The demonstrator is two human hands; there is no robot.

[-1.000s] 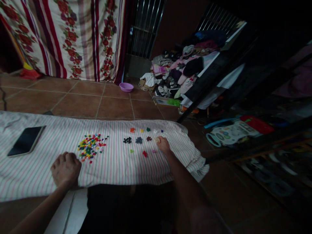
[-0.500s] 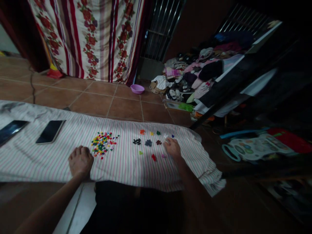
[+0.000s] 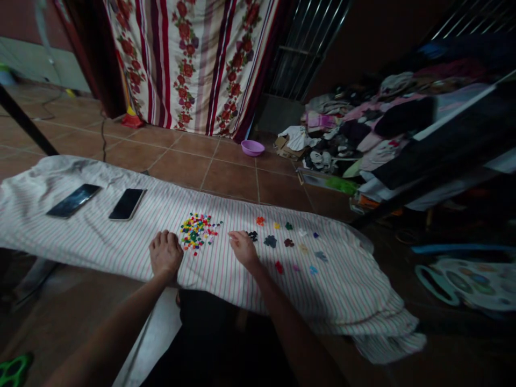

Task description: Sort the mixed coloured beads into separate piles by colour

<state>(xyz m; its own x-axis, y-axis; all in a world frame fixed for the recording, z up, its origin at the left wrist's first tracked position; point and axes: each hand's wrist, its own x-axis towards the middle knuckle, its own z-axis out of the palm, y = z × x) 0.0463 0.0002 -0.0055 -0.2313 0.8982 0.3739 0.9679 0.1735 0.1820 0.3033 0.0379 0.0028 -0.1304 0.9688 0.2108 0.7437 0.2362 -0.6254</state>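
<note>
My left hand (image 3: pixel 165 253) rests on the striped cloth (image 3: pixel 220 271), its fingers curled under, just left of a mixed pile of small coloured pieces (image 3: pixel 197 232). What lies inside its fingers, if anything, is hidden. Between that pile and the sorted groups is my right hand (image 3: pixel 244 249), thumb and fingertips pinched together. A tiny pale spot shows at the fingertips, too small to name. Beside this hand sits a black group (image 3: pixel 252 236). Further right are orange pieces (image 3: pixel 260 221), dark grey pieces (image 3: pixel 270 241), brown pieces (image 3: pixel 289 243), red pieces (image 3: pixel 279 267) and white pieces (image 3: pixel 302 233).
Two dark-screened devices, a tablet (image 3: pixel 73 201) and a phone (image 3: pixel 128 204), lie on the cloth to the left. Beyond the table, a purple basin (image 3: pixel 252 148) stands on the tiled floor. A heap of clothes (image 3: pixel 346 121) lies at the back right.
My right hand has moved left from the white pieces to the gap beside the mixed pile. My left hand keeps its place beside the pile. The whole view has shifted.
</note>
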